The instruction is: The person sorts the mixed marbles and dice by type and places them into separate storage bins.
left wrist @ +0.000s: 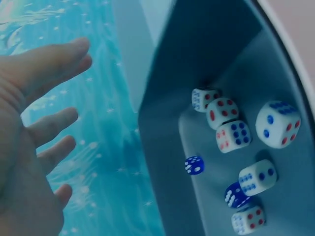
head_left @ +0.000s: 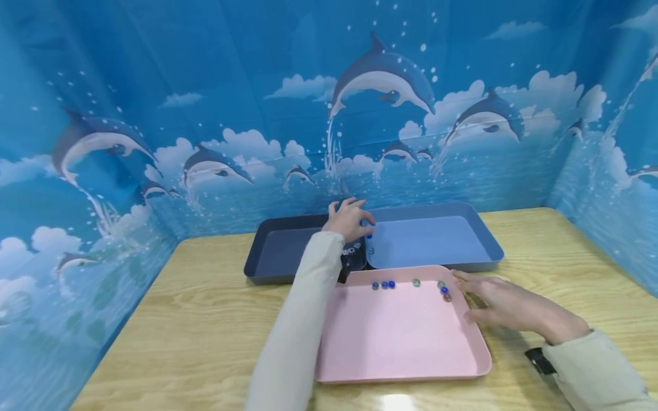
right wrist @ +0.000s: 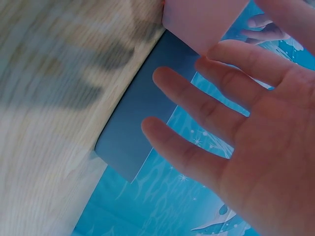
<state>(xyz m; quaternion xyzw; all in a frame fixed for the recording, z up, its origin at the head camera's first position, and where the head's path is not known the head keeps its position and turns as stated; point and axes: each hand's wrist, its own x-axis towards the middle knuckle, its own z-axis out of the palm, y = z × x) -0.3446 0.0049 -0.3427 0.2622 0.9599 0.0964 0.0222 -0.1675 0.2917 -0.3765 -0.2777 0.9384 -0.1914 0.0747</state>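
Note:
My left hand (head_left: 348, 221) is above the place where the dark tray (head_left: 280, 251) and the blue tray (head_left: 437, 234) meet. Its fingers are spread loosely, and the left wrist view shows nothing in them. White dice (left wrist: 278, 124) with red and blue pips and smaller blue dice (left wrist: 194, 165) lie in the dark tray's end. Blue marbles (head_left: 371, 250) sit at the blue tray's left end. At the pink tray's (head_left: 396, 342) right rim is my right hand (head_left: 506, 302), fingers extended, fingertips by the far corner. Blue, green and reddish marbles (head_left: 385, 285) lie along the pink tray's far side.
All three trays stand on a wooden table (head_left: 205, 331), the pink one nearest me. A blue dolphin-print curtain (head_left: 267, 114) hangs behind and on both sides of the table. The pink tray's far edge adjoins the other two trays.

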